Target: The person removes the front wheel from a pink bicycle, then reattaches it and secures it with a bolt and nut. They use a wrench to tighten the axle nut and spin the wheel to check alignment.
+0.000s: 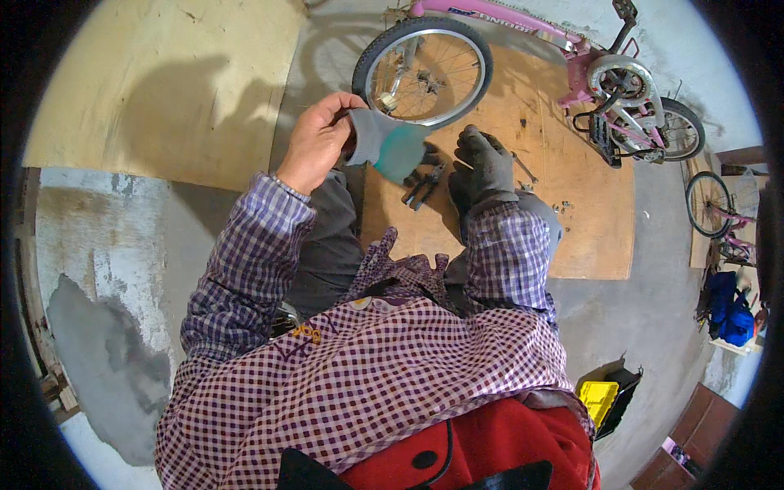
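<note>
The bare left hand (320, 135) is pinching the cuff of a grey fabric glove with a blurred teal end (366, 135) between thumb and fingers, the glove hanging off toward 3 o'clock. Just past 3 o'clock from there, the right hand (487, 167), wearing a grey glove, is resting half uncurled with its fingers loosely bent; its palm is turning away from view, so whether it is holding anything I cannot tell. At its 9 o'clock, slim black angular parts (423, 186) are lying on a flat tan plywood board (592, 237); at 3 o'clock a slender grey metal tool (524, 167) is lying, and at 4 o'clock small metal pieces (562, 207) are scattering the wood. Farther out, a black-tyred spoked wheel (429, 82) is standing out toward 12 o'clock, a pink metal bicycle frame (578, 69) is stretching toward 1 o'clock, and a bright yellow plastic box (599, 400) is sitting at 5 o'clock.
</note>
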